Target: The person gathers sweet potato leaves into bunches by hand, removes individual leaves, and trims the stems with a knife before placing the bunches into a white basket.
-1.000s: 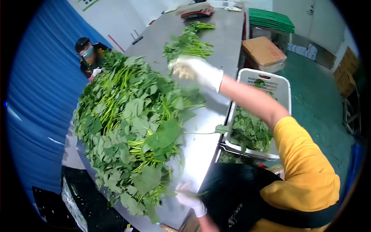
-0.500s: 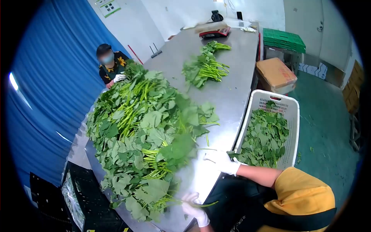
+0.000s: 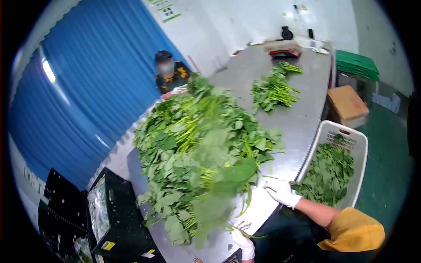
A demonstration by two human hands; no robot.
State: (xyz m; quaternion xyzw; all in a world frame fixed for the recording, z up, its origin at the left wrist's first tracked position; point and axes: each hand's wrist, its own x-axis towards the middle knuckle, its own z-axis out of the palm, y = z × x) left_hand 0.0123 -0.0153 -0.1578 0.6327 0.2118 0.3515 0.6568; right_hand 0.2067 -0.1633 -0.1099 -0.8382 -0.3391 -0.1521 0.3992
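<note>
My left hand (image 3: 243,242), in a white glove at the table's near edge, is closed around a thin green stem (image 3: 258,237). My right hand (image 3: 283,193), also gloved, is beside the white crate with its fingers bent. A leafy stem (image 3: 268,177) passes along it, with a leaf on its far side; the grip is partly hidden. A large heap of leafy green vegetables (image 3: 175,153) lies in front of both hands, blurred at its near side. Sorted bunches of greens (image 3: 278,90) rest farther up the metal table (image 3: 302,127).
A white crate (image 3: 363,153) holding loose leaves stands to the right, with a cardboard box (image 3: 348,103) and stacked green crates (image 3: 357,65) beyond. Black crates (image 3: 118,210) stand lower left. A masked co-worker (image 3: 170,72) has a gloved hand at the heap's far end. A red scale (image 3: 285,53) sits at the back.
The view has swung, so the heap, table and crate appear farther right and lower. My left hand still grips its stem. My right hand stays at about the same place over the table.
</note>
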